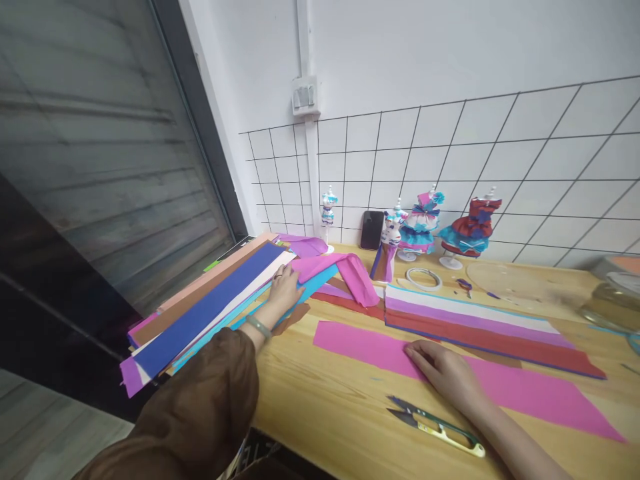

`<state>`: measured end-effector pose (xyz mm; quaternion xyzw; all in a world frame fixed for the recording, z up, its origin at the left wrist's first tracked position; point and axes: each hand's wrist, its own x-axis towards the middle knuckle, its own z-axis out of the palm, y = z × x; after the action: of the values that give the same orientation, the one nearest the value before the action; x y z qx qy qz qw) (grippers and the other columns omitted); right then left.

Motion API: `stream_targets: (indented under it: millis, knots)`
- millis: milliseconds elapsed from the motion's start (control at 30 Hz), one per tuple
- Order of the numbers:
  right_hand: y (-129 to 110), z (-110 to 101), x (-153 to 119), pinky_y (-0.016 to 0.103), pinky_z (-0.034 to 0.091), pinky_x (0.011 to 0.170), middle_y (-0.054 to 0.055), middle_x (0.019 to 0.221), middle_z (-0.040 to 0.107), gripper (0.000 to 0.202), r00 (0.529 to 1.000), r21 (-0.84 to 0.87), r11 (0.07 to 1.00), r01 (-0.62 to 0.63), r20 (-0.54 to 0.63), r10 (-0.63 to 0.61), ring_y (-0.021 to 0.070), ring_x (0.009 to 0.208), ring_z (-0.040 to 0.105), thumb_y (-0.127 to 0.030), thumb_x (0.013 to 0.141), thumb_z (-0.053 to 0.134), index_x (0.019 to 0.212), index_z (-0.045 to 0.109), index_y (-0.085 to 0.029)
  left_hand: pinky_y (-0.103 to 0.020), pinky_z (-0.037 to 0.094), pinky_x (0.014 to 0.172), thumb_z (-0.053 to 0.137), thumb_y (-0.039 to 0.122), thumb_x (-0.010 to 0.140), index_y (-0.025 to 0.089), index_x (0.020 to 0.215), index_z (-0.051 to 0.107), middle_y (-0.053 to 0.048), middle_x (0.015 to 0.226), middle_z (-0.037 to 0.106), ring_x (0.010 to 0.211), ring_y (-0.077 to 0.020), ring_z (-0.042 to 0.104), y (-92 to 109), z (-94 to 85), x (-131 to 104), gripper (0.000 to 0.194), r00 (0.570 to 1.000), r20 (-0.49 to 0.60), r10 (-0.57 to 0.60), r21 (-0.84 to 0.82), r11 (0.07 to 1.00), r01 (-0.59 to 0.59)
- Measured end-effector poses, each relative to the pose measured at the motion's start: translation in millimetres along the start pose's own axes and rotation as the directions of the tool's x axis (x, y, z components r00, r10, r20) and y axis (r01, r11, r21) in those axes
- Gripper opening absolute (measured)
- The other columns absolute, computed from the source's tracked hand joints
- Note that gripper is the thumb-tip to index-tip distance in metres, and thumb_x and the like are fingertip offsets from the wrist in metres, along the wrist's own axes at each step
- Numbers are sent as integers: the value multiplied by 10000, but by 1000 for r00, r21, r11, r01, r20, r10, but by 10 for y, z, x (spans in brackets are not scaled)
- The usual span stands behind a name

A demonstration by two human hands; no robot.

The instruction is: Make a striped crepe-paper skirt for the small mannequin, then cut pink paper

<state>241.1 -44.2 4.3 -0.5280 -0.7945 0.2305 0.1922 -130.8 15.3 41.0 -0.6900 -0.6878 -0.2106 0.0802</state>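
Observation:
A long pink strip [540, 392] lies across the wooden table, and my right hand [437, 367] rests on it with thumb and forefinger pressed together at its upper edge. My left hand [285, 290] reaches to the stack of coloured strips [210, 303] at the left, its fingers on the near end of a crumpled pink piece [350, 270]; whether they grip it is unclear. Thread snips [435, 427] with yellow and green handles lie below my right hand, blades pointing left. Beyond the pink strip lie layered white, purple and red strips [490, 330].
Several small mannequins in paper dresses stand along the wall, among them a red and blue one [473, 227]. A dark phone [372, 231] leans there. A white ring [424, 279] lies in front, and a glass jar [613, 303] stands at the right.

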Motion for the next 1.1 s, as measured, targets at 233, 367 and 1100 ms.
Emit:
stream_targets:
  millis: [233,367,1100]
  knots:
    - [38,14,19,330,482,752,23,1000,697,353,1000,23,1000,4,-6,-4,241,881,640,-483,865,374,908,658,-277,-431,334,1002,413,162,832,150,940,634,-149,1199,542,1185,-277,433,-209,-107,350,246,999,-39,-7,10,1000,7]
    - [36,28,34,324,484,752,8,1001,698,343,1000,-4,1000,-19,-11,19,238,885,644,-481,864,378,899,660,-289,-436,251,1056,415,100,807,179,1176,532,-115,1364,414,1298,-256,297,-242,-231,336,395,994,-19,112,-15,994,-112]
    - [93,48,7,338,490,799,26,1042,688,363,1000,69,997,-30,-5,31,255,939,629,-519,847,403,874,664,-268,-317,523,686,514,311,874,127,1064,545,-61,993,592,811,-144,595,-1257,-1134,575,266,723,-20,-690,-675,543,499]
